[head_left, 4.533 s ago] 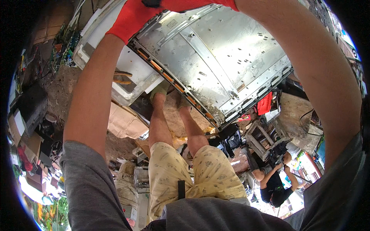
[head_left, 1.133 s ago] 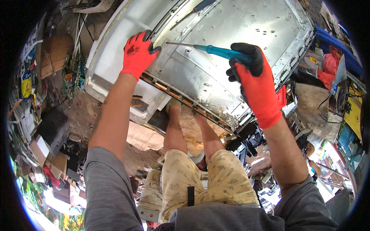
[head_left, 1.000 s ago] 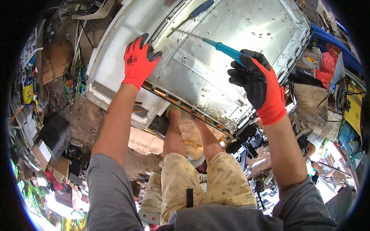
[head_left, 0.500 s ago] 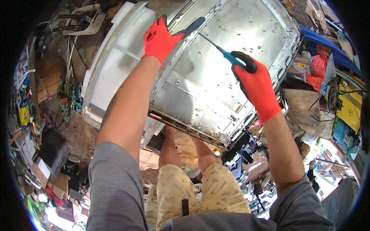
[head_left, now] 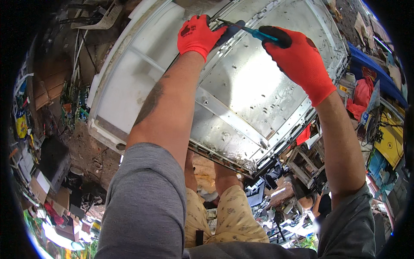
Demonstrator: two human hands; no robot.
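Observation:
My left hand (head_left: 199,35), in a red glove with dark fingertips, grips a dark blue, long, narrow piece (head_left: 232,33) whose exact kind I cannot make out. It is over the seam between the white sheet (head_left: 125,82) and the silvery metal panel (head_left: 241,99). My right hand (head_left: 295,54), gloved alike, is closed round the teal handle of a screwdriver (head_left: 261,34). The screwdriver's thin shaft points left across the dark piece, its tip close to my left thumb. Small dark specks lie scattered over the panel.
Piled scrap and electronics surround the panel. A blue sheet (head_left: 375,71), a red cloth (head_left: 361,98) and a yellow case (head_left: 390,140) lie at the right. At the left are a black box (head_left: 52,159) and brown boards (head_left: 52,88). My legs stand at the panel's near edge.
My left hand has shifted right with the dark piece. My right hand has moved up and right; the screwdriver has swung flatter, its tip now by my left thumb. The view has shifted slightly.

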